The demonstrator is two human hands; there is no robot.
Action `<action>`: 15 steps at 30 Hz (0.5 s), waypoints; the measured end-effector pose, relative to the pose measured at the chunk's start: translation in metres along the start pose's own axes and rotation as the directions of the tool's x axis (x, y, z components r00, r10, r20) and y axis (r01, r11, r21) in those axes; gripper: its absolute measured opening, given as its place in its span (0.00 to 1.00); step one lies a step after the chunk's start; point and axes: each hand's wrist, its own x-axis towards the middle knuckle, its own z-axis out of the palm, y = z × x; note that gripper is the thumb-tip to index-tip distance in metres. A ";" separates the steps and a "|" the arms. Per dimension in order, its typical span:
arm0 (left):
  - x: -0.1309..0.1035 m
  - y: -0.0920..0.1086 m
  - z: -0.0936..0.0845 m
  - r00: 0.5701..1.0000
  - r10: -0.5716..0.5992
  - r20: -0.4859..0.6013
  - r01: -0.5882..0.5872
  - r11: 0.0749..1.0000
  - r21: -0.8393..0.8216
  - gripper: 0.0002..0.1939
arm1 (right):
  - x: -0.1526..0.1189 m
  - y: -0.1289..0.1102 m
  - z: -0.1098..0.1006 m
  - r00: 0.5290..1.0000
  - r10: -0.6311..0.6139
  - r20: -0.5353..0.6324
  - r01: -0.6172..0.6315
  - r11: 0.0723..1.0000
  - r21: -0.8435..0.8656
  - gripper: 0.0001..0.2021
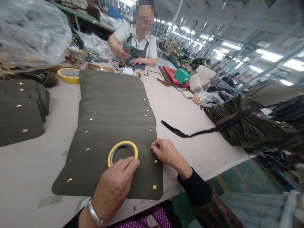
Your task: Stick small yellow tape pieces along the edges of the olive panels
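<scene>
My left hand [116, 182] holds a roll of yellow tape [110, 157] by its near side, over the nearest dark green panel [95, 164]. My right hand [166, 152] has thumb and forefinger pinched together at the panel's right edge; whatever is between the fingertips is too small to make out. Two small yellow tape pieces [155, 187] stick to the panel near that edge, below my right fingertips. Gold metal fasteners [69, 180] line the panel's left side. More such panels [109, 82] lie overlapped in a row behind it.
Another stack of panels [19, 117] lies left, near a second yellow tape roll [68, 76]. A black strap [178, 131] runs to bundled green pieces [237, 120] at right. Across the table [166, 104], a person [140, 47] works near a red case [171, 76] and a green box [182, 76].
</scene>
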 end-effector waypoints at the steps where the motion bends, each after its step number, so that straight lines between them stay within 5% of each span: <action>1: 0.000 0.000 -0.003 1.000 0.002 -0.029 -0.003 0.999 -0.040 0.11 | -0.002 0.000 -0.001 1.000 -0.001 0.006 0.001 1.000 0.019 0.08; 5: 0.003 0.003 -0.017 0.997 -0.055 -0.061 0.046 0.988 -0.147 0.11 | -0.015 -0.002 -0.007 0.992 -0.095 0.088 0.092 0.995 0.042 0.08; 8: 0.005 0.007 -0.022 0.995 -0.090 -0.038 0.085 0.990 -0.114 0.19 | -0.025 -0.009 -0.009 0.980 -0.185 -0.073 0.194 0.969 0.151 0.08; 11: 0.006 0.010 -0.022 0.991 -0.131 -0.021 0.128 0.986 -0.102 0.22 | -0.037 -0.022 -0.008 0.916 -0.293 -0.274 0.373 0.873 0.315 0.09; 15: 0.010 0.014 -0.021 0.991 -0.137 0.005 0.137 0.985 -0.103 0.21 | -0.047 -0.035 -0.002 0.809 -0.491 -0.325 0.577 0.769 0.275 0.09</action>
